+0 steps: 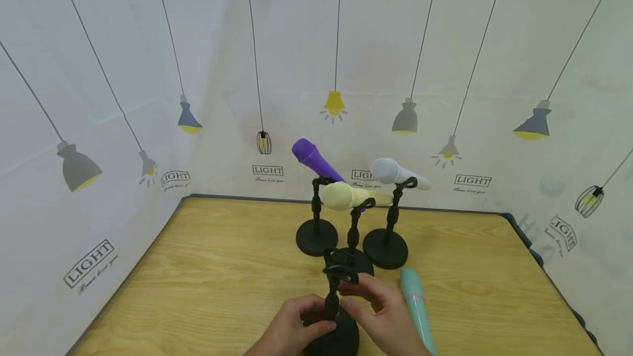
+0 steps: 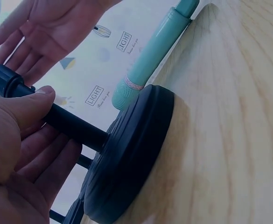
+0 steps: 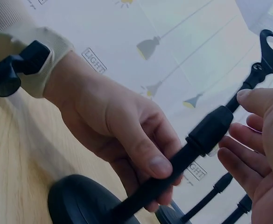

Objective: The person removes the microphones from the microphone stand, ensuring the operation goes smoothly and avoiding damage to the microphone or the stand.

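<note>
A black desktop microphone stand [image 1: 341,339] with a round base and a looped clip on top stands near the table's front edge. My left hand [image 1: 296,323] pinches its pole [image 2: 75,123] between thumb and fingers, just above the base. Around the upper pole, my right hand [image 1: 383,312] has its fingers loosely bent. In the right wrist view the thumb is beside the thin upper rod [image 3: 234,100], and the fingers are near the thicker collar [image 3: 211,130]; whether they touch is unclear. A teal microphone [image 1: 417,306] lies on the table right of my right hand.
Behind are three more black stands, bearing a purple microphone [image 1: 316,158], a white microphone [image 1: 395,172] and a cream microphone [image 1: 351,196]. They stand close together on the wooden table [image 1: 222,257]. A lamp-printed backdrop [image 1: 296,43] rises around the table's back and sides.
</note>
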Available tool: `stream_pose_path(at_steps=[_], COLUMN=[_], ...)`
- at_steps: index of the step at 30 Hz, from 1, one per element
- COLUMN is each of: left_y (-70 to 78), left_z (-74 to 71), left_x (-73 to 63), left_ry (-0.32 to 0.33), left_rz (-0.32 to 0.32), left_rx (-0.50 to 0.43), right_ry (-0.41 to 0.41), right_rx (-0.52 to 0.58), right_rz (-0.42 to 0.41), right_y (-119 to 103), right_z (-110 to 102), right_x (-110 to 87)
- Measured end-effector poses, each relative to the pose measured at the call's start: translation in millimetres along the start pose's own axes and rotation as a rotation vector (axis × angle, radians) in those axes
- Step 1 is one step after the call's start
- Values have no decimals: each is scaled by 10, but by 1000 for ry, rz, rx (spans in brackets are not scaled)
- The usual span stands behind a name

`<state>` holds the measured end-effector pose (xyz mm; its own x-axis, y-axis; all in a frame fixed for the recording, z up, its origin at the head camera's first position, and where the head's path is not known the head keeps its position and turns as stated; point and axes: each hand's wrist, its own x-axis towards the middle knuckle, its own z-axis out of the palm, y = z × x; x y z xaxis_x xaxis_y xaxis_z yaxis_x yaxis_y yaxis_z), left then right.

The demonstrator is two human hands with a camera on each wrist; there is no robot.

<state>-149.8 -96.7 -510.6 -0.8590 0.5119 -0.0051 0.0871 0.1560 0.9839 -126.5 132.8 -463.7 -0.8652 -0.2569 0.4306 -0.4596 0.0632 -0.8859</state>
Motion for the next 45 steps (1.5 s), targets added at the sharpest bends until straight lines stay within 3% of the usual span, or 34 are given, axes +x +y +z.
stream_pose_path(at_steps=[6,16,21,30,33,37,41,45], left_y=[10,20,6,4,7,7,10,14], left_z=[4,10,11,66,82,84,78,64], left_x=[12,2,-7,0,9,14,11,12], left_ry=[5,-8,-8,38,50,50,43,44], left_rz=[-7,-9,-6,42,52,56,61,34], left_rx=[4,-13,-18,-5,9,13,20,36], right_ry=[-31,-53,-8,87,47,-68,-123,-50], right_rx=[4,1,-32,-76,-71,0,54,26], right_rz=[-42,3,-6,72,34,18,189,303], right_y=[-19,38,83,45,58,75,42,12], right_z=[93,159,234,340,317,247,220,302], right_x=[8,-16,-47,-67,-72,-65,-46,-19])
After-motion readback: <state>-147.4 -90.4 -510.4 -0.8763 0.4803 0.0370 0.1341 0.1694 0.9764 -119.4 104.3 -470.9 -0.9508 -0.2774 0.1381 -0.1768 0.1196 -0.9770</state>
